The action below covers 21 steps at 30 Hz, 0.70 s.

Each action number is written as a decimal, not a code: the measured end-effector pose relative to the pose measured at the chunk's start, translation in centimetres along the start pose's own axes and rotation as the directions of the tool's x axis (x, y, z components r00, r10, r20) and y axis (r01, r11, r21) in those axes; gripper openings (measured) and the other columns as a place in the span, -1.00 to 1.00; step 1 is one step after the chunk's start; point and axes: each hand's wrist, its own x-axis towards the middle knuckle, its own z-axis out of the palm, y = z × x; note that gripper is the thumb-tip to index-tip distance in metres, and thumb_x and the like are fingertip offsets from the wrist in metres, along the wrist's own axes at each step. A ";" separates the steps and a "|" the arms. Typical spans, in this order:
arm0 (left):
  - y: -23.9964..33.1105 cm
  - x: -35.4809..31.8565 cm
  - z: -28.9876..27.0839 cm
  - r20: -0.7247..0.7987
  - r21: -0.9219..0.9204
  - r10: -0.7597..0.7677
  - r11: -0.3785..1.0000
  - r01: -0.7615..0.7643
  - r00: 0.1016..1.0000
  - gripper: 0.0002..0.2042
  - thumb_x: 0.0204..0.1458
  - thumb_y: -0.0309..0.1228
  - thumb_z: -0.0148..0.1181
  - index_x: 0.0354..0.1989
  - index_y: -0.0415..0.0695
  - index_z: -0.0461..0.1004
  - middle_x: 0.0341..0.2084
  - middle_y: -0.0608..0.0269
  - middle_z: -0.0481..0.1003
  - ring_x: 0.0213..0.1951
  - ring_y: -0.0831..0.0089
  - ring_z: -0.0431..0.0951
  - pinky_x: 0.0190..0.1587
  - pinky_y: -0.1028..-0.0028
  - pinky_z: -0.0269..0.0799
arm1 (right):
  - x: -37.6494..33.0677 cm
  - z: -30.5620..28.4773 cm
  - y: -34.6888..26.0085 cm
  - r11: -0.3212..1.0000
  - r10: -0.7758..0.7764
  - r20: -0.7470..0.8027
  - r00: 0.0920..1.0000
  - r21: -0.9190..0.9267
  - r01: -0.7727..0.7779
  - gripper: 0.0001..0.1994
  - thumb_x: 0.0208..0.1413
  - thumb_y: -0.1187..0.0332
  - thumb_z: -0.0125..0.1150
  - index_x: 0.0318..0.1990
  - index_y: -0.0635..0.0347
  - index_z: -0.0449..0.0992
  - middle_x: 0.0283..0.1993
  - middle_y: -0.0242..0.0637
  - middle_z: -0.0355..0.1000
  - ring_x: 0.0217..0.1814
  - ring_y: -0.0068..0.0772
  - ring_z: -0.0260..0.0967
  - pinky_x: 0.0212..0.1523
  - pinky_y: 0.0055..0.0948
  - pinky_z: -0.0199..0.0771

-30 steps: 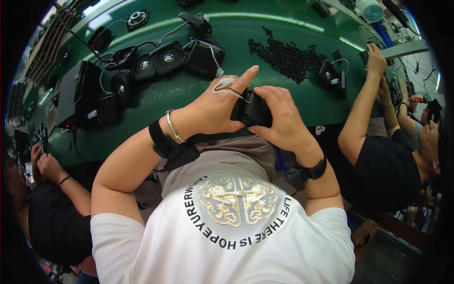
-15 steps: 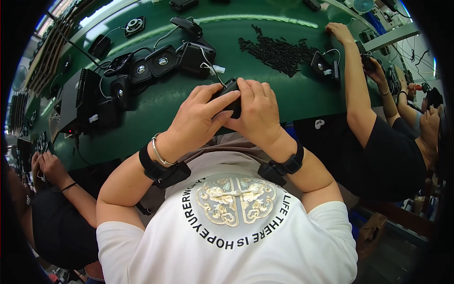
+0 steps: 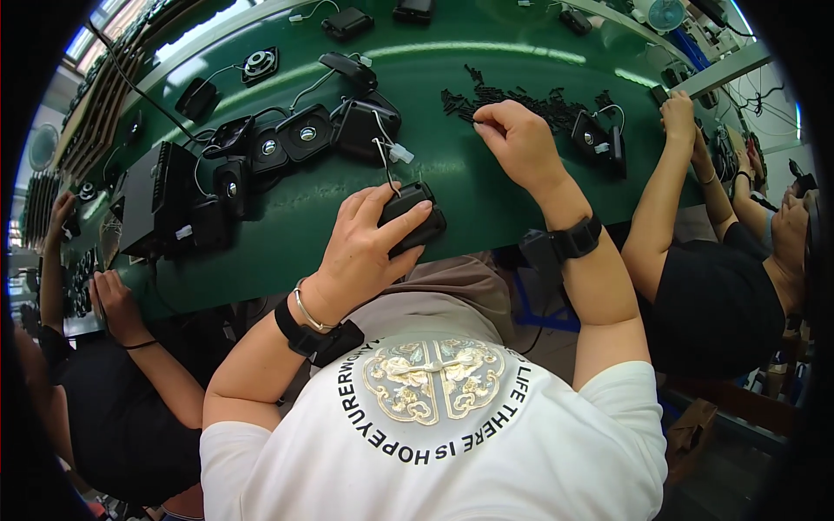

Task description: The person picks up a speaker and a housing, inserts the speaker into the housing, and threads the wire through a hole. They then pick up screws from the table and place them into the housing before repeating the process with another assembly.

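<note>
My left hand point(image 3: 360, 234) is closed around a small black speaker box point(image 3: 415, 217) at the table's near edge. A thin cable with a white connector point(image 3: 400, 154) rises from the box's far side. My right hand point(image 3: 521, 148) hovers at the near edge of a pile of short black strips point(image 3: 556, 111), thumb and fingers pinched together. Whatever may be between those fingertips is too small to make out. Right of the pile stands a pair of wired black speakers point(image 3: 595, 143).
Several wired black speakers point(image 3: 304, 135) cluster on the green table point(image 3: 304, 234) at left, beside a black box-shaped device point(image 3: 161, 200). More speaker units point(image 3: 347, 23) lie along the far side. Co-workers' arms point(image 3: 656, 208) reach in at right and left point(image 3: 122, 308).
My right hand has let go of the speaker box and moved right and away to the strip pile. The left hand keeps the box. The right co-worker's hand has shifted right and nearer.
</note>
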 end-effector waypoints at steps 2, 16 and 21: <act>0.3 0.2 -0.2 0.003 -0.023 -0.010 1.000 0.010 1.000 -0.41 -0.32 -0.44 0.46 0.05 0.04 0.54 0.05 -0.07 0.39 0.03 -0.04 0.42 0.11 0.13 0.35 | 1.8 0.2 0.0 0.949 -0.175 -0.022 0.984 -0.271 0.163 -0.87 0.02 0.40 0.29 -0.28 0.23 0.58 -0.33 -0.24 0.48 -0.24 -0.23 0.48 -0.20 -0.34 0.49; -1.5 -0.3 -0.3 -0.029 -0.079 -0.016 0.997 0.014 0.999 -0.44 -0.35 -0.45 0.44 0.00 0.05 0.56 0.01 -0.10 0.41 0.01 -0.04 0.43 0.10 0.14 0.37 | 2.9 3.0 0.0 0.598 -0.329 0.167 0.929 -0.725 0.342 -0.95 0.01 0.42 0.22 -0.39 0.15 0.47 -0.35 -0.23 0.40 -0.21 -0.17 0.42 -0.17 -0.24 0.44; -1.7 -0.8 -0.3 -0.037 -0.087 -0.009 0.996 0.006 0.999 -0.44 -0.35 -0.45 0.44 -0.01 0.05 0.57 0.00 -0.09 0.41 0.00 -0.03 0.43 0.09 0.14 0.38 | 2.0 2.7 -0.1 0.637 -0.467 0.063 0.882 -0.668 0.385 -0.93 0.03 0.49 0.21 -0.32 0.19 0.46 -0.31 -0.26 0.43 -0.21 -0.28 0.42 -0.18 -0.33 0.45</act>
